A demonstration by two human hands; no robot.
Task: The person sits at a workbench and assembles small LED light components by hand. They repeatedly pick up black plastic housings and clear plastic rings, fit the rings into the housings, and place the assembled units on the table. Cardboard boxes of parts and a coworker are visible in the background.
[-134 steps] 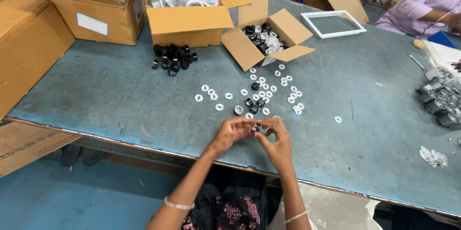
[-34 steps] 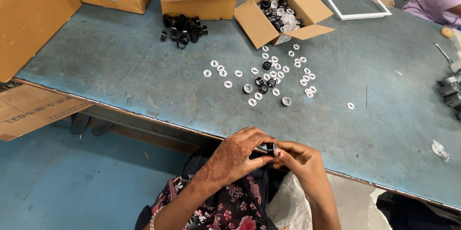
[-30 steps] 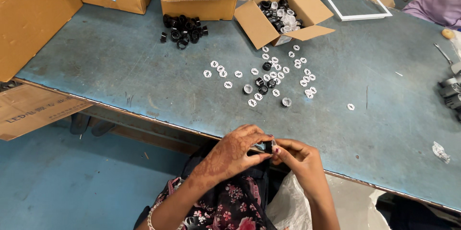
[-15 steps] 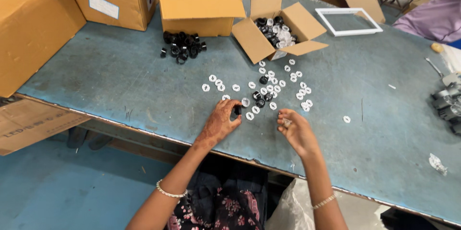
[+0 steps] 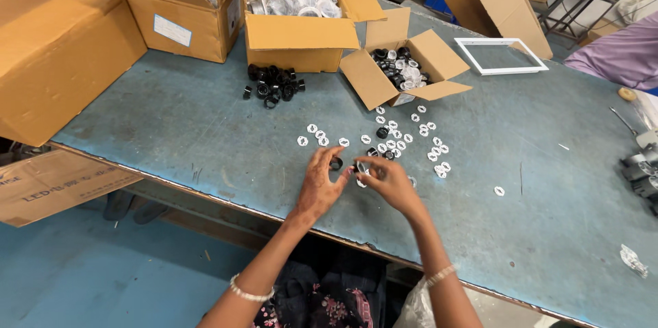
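My left hand [image 5: 319, 183] reaches over the blue-grey table [image 5: 205, 129], its fingertips pinching a small black ring [image 5: 336, 163]. My right hand [image 5: 388, 184] is close beside it, fingertips closed on a small white ring [image 5: 360, 169]. The two hands almost touch at the fingertips. Just beyond them lie several loose white rings [image 5: 392, 143] mixed with a few black pieces [image 5: 382, 132].
A pile of black rings [image 5: 273, 85] lies further back, with a small open carton of parts [image 5: 404, 71] to its right. Larger open cartons [image 5: 301, 16] of bagged parts line the far edge, and a big carton [image 5: 58, 47] stands left. A white frame [image 5: 500, 56] and grey parts [image 5: 641, 170] are at right.
My hands were together over my lap a second ago. They reached out to the scattered rings, each took a piece, and now draw together above the table's near edge.
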